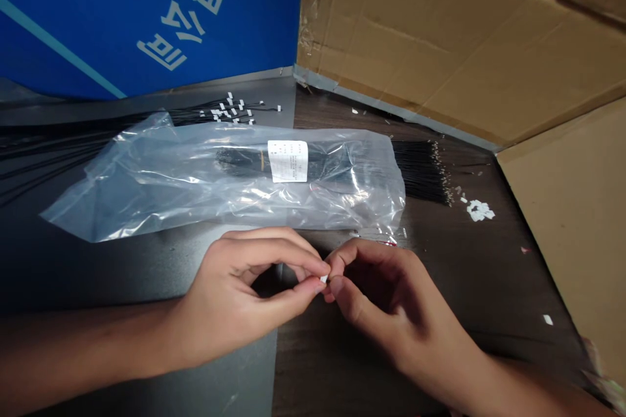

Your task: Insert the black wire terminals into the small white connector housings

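You are pinching a small white piece (323,279) between the fingertips of your left hand (239,293) and right hand (391,300), the hands meeting just in front of a clear plastic bag (147,189). A bundle of black wires (244,159) is lying inside it, while loose black wires with white tabs (229,111) are spreading out beyond it.

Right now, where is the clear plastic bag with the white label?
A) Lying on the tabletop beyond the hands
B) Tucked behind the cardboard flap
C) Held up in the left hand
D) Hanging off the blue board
A. The clear plastic bag lies on the dark tabletop, beyond the left hand and right hand, which pinch a small white piece between them.
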`<state>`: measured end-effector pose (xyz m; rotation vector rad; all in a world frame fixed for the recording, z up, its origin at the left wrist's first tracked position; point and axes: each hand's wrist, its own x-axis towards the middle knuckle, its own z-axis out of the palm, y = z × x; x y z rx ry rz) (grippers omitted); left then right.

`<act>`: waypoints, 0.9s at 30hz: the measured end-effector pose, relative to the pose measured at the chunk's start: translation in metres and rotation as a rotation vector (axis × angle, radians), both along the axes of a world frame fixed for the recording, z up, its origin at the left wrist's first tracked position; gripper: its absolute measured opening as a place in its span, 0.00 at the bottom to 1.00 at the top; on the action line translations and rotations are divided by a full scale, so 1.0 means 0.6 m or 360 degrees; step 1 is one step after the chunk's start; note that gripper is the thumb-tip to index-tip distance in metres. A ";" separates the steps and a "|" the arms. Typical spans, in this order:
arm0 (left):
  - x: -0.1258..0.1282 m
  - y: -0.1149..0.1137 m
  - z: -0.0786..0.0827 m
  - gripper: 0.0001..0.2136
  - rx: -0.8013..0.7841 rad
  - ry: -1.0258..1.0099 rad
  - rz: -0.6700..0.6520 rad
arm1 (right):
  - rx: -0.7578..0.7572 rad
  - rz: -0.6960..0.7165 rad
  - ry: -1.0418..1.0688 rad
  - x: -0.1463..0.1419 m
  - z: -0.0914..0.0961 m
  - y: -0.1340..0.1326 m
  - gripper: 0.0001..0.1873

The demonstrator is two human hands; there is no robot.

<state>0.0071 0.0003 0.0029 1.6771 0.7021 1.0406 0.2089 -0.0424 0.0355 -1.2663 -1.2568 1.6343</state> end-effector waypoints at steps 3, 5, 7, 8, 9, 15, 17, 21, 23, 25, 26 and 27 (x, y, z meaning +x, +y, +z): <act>0.002 0.001 0.000 0.11 -0.0006 0.0005 0.0007 | -0.0010 -0.0014 -0.0005 0.001 -0.001 0.000 0.06; 0.003 0.001 0.000 0.12 0.0000 0.0009 0.0022 | -0.0029 -0.0008 -0.0026 0.000 -0.001 0.000 0.05; 0.005 0.001 0.000 0.12 0.0011 0.0010 0.0031 | -0.0045 -0.0005 -0.0038 -0.001 0.000 0.001 0.05; 0.005 0.001 0.000 0.12 0.0013 0.0011 0.0027 | -0.0057 -0.0010 -0.0040 -0.001 0.000 0.002 0.05; 0.005 0.000 0.000 0.12 0.0015 0.0014 0.0019 | -0.0059 -0.0015 -0.0039 -0.002 0.000 0.002 0.06; 0.001 0.000 -0.001 0.12 0.0055 0.0053 -0.0002 | -0.0037 -0.0024 -0.0088 -0.001 -0.001 0.000 0.07; 0.001 0.000 -0.001 0.12 0.0053 0.0054 0.0000 | -0.0052 -0.0011 -0.0087 -0.002 0.000 0.000 0.08; 0.001 0.000 0.001 0.11 0.0032 0.0035 0.0019 | -0.0054 -0.0048 -0.0044 -0.003 0.001 -0.001 0.08; 0.001 0.000 0.001 0.12 0.0033 0.0043 0.0023 | -0.0020 -0.0053 -0.0044 -0.004 0.000 -0.001 0.08; 0.002 0.001 0.001 0.12 0.0036 0.0050 0.0018 | 0.0011 -0.0070 -0.0043 -0.004 -0.002 -0.002 0.09; 0.002 0.001 0.001 0.12 0.0040 0.0048 0.0013 | 0.0019 -0.0089 -0.0036 -0.004 -0.003 -0.002 0.09; 0.003 0.001 0.001 0.12 0.0047 0.0039 0.0013 | 0.0016 -0.0104 -0.0027 -0.004 -0.004 -0.002 0.09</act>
